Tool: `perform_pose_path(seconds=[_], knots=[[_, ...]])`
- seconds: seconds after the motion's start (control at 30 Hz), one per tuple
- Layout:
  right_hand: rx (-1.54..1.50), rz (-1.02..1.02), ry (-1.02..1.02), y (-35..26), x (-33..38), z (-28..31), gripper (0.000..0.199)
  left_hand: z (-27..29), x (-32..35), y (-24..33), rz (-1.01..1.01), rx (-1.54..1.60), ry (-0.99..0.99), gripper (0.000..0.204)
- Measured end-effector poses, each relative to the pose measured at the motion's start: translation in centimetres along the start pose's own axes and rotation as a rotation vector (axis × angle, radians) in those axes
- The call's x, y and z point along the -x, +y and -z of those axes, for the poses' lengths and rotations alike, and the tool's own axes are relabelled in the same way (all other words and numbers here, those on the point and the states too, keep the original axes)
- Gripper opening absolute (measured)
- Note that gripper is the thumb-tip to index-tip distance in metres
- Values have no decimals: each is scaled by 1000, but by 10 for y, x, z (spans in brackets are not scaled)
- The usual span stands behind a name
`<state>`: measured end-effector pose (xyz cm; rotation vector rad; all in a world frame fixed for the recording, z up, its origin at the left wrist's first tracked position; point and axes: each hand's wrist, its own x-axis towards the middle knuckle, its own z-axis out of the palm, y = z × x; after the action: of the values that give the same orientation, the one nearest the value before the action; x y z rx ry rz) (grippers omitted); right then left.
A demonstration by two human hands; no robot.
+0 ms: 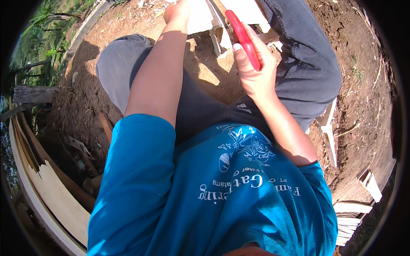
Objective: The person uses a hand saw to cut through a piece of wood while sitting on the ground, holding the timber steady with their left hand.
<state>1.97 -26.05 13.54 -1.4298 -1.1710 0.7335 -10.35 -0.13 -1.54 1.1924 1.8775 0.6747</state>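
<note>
Two hands are at work: our right hand is clamped on a red handle at one o'clock; our left hand presses, fist closed, on a white board at twelve.

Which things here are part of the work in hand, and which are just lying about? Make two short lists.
In use:
- red-handled tool, gripped in the right hand
- white board, under the left hand

Lying about:
- plywood sheets on the left
- white slats on the lower right
- wood scraps on the soil
</note>
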Motion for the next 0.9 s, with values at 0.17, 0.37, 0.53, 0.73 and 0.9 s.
perform_pose_path(seconds=[0.17,0.37,0.53,0.73,0.9], knots=[[80,48,8,7,16,0,58,-2,2,3,-11,13,-11,60],[98,-13,6,-5,50,14,52,-3,2,-4,-11,45,-25,59],[29,-43,-31,-14,42,10,52,-7,-2,-5,-20,66,-33,58],[16,4,41,-3,25,-8,60,-8,-14,-7,-21,95,-43,58],[127,44,23,1,29,9,61,-12,-19,-12,-13,127,-49,57]])
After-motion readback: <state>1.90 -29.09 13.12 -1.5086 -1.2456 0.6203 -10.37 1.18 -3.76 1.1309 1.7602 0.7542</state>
